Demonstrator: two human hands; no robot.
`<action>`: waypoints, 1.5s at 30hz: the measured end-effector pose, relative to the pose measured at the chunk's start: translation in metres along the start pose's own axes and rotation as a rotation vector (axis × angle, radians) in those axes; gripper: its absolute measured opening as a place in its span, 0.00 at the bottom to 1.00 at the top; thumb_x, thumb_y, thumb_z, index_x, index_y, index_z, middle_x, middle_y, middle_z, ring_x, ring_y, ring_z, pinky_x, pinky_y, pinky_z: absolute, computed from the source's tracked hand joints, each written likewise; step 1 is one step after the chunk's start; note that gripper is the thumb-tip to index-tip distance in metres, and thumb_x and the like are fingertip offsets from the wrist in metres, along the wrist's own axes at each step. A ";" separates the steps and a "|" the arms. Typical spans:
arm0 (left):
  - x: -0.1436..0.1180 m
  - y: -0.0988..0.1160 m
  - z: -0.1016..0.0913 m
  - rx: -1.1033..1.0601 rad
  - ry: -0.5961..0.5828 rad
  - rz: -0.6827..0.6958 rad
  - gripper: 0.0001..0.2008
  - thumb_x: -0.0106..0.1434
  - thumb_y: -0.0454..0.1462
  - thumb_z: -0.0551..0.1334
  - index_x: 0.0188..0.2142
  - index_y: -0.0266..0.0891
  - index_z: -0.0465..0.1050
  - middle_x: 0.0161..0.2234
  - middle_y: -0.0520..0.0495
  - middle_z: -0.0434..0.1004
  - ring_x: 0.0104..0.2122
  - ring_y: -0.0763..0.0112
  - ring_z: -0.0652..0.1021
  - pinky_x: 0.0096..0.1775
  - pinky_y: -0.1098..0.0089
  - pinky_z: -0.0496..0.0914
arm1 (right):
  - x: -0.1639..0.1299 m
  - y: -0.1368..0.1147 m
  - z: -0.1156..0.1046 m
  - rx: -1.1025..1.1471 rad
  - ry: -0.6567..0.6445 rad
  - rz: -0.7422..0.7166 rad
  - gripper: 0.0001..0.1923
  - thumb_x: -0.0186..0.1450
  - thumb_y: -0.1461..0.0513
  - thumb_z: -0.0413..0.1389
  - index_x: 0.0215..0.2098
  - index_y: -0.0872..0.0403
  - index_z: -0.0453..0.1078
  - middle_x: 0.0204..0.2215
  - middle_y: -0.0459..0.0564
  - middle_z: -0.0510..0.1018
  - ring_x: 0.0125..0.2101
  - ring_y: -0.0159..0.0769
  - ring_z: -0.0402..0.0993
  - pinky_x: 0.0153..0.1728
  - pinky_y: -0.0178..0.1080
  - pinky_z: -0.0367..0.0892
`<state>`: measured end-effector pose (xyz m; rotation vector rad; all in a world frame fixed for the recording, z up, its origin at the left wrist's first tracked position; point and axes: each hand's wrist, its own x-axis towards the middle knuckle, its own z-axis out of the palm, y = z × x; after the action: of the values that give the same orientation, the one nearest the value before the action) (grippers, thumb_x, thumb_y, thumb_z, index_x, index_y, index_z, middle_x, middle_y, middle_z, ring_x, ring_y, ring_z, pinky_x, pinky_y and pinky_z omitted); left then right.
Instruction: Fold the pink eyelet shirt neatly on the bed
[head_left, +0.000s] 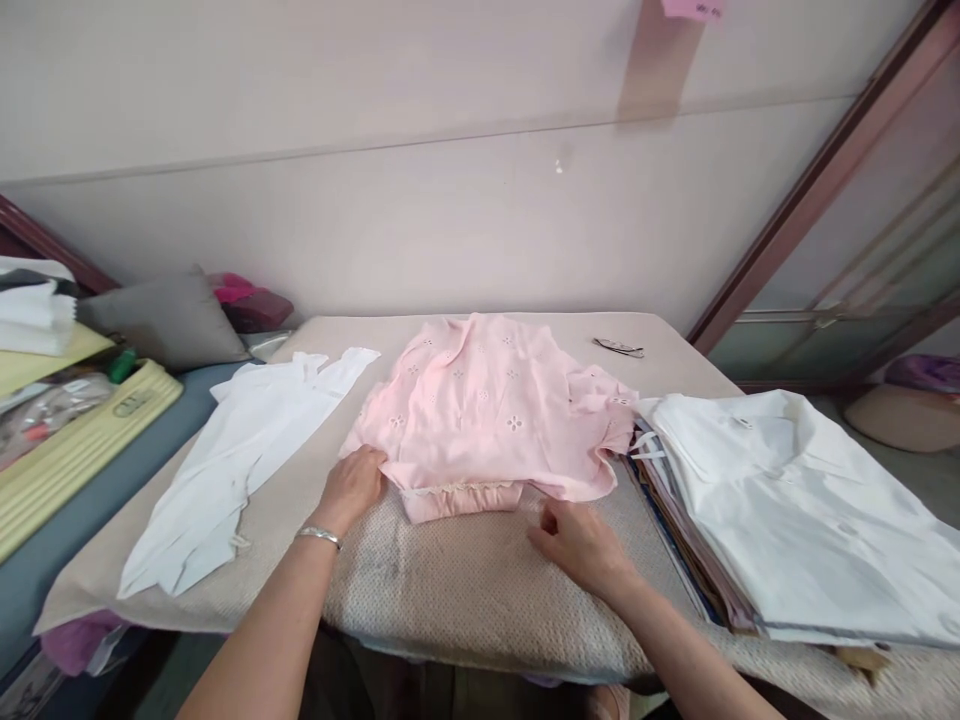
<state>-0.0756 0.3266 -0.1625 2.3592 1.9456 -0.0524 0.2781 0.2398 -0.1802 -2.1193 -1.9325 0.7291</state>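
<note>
A pink blouse (480, 400) with cut-out flower patterns lies spread on the cloth-covered table (450, 590) in front of me. Its gathered waistband shows at the near edge, below a fold of the fabric. My left hand (358, 485), with a silver bangle on the wrist, pinches the blouse's lower left edge. At the lower right edge, my right hand (574, 540) has its fingers curled in against the hem; the fingertips are partly hidden, but the hem seems to be between them.
Left of the blouse lies a white garment (225, 460). A stack of folded clothes topped by a white shirt (795, 510) stands at the right. Eyeglasses (619, 348) rest at the back. A grey cushion (169, 320) and a yellow plastic bin (97, 440) are far left.
</note>
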 end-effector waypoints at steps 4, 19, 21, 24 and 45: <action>0.007 0.000 0.002 -0.112 0.022 0.038 0.17 0.66 0.29 0.52 0.43 0.41 0.78 0.47 0.43 0.80 0.48 0.59 0.78 0.48 0.65 0.67 | 0.020 -0.012 0.024 0.655 -0.004 0.046 0.09 0.61 0.55 0.59 0.31 0.53 0.68 0.23 0.45 0.73 0.22 0.33 0.67 0.23 0.35 0.59; 0.003 -0.014 -0.006 -0.007 -0.120 0.007 0.13 0.58 0.26 0.56 0.31 0.41 0.76 0.38 0.43 0.80 0.41 0.60 0.78 0.40 0.67 0.66 | -0.010 -0.012 -0.004 0.477 -0.573 0.103 0.18 0.63 0.55 0.54 0.17 0.51 0.62 0.11 0.46 0.66 0.10 0.32 0.62 0.14 0.35 0.52; 0.001 -0.013 -0.007 -0.020 -0.113 0.004 0.13 0.57 0.25 0.56 0.32 0.42 0.75 0.38 0.44 0.79 0.40 0.61 0.78 0.40 0.67 0.65 | -0.011 -0.012 -0.011 0.258 -0.504 0.052 0.22 0.66 0.54 0.53 0.16 0.51 0.59 0.12 0.47 0.67 0.12 0.33 0.64 0.17 0.36 0.53; 0.000 -0.013 -0.008 -0.034 -0.112 -0.001 0.13 0.57 0.25 0.56 0.33 0.41 0.74 0.39 0.44 0.79 0.41 0.62 0.78 0.40 0.67 0.64 | -0.015 -0.016 -0.013 0.069 -0.108 -0.143 0.17 0.68 0.57 0.54 0.22 0.52 0.63 0.19 0.47 0.71 0.20 0.33 0.67 0.23 0.36 0.52; 0.000 -0.017 -0.001 -0.004 -0.096 -0.085 0.13 0.64 0.27 0.54 0.38 0.40 0.76 0.44 0.41 0.79 0.47 0.59 0.77 0.46 0.65 0.67 | -0.022 -0.022 0.034 -0.476 0.244 -0.695 0.21 0.55 0.76 0.51 0.45 0.54 0.66 0.44 0.54 0.70 0.44 0.45 0.65 0.44 0.45 0.63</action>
<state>-0.0919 0.3302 -0.1624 2.2270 1.9979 -0.1641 0.2422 0.2149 -0.1952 -1.4288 -2.6198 -0.1271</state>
